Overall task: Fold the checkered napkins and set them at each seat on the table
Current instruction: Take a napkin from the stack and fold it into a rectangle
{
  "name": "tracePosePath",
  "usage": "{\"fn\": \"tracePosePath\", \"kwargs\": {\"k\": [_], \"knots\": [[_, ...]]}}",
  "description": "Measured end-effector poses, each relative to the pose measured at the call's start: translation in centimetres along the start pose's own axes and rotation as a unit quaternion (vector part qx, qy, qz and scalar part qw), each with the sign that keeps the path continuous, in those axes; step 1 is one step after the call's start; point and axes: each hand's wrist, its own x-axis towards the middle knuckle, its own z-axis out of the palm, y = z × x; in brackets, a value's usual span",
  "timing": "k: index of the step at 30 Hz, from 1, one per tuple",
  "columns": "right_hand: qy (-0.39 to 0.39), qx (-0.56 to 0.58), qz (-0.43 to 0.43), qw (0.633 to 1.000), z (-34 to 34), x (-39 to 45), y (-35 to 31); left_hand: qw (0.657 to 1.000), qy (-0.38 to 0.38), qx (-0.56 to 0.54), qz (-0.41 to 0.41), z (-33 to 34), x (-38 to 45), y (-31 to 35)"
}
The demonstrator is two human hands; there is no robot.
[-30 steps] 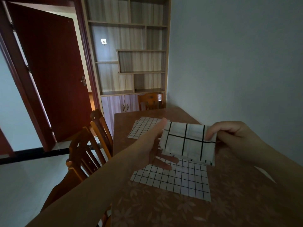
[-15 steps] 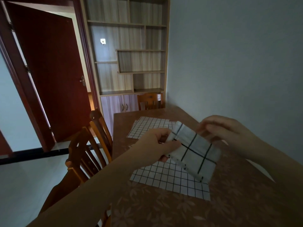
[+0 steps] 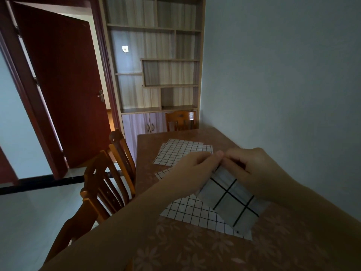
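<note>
Folding is the step in hand, above the bench (image 3: pixel 175 249) near its left edge, where a flat napkin (image 3: pixel 192 211) lies and more napkins (image 3: pixel 179 151) sit toward the far end. The held napkin (image 3: pixel 232 202) hangs tilted, its top corner pinched by left hand (image 3: pixel 197 169) and right hand (image 3: pixel 252 169) together. Next, I judge: crease it, then set it at a seat.

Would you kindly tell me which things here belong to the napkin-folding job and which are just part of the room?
Part of the job:
- held napkin, pinched by left hand and right hand
- flat napkin beneath it
- far napkins
- table
- chairs

Just there:
- shelf unit
- door
</note>
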Motion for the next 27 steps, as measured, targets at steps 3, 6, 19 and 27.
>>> {"fn": "tracePosePath", "kwargs": {"k": [3,6,19,27], "knots": [[0.03,0.011,-0.004,0.999,0.2,0.2,0.1,0.992,0.093,0.048,0.077,0.8,0.4,-0.6],[0.034,0.005,0.0,0.999,0.3,-0.1,0.5,0.976,0.127,0.111,0.14,0.8,0.7,-1.1],[-0.014,0.072,0.112,0.991,-0.8,-1.9,-0.4,0.949,0.216,0.143,0.178,0.2,0.9,-1.5],[-0.038,0.199,0.233,0.951,-1.7,-2.5,-0.2,0.949,0.264,0.085,0.147,-0.3,0.6,-1.9]]}}
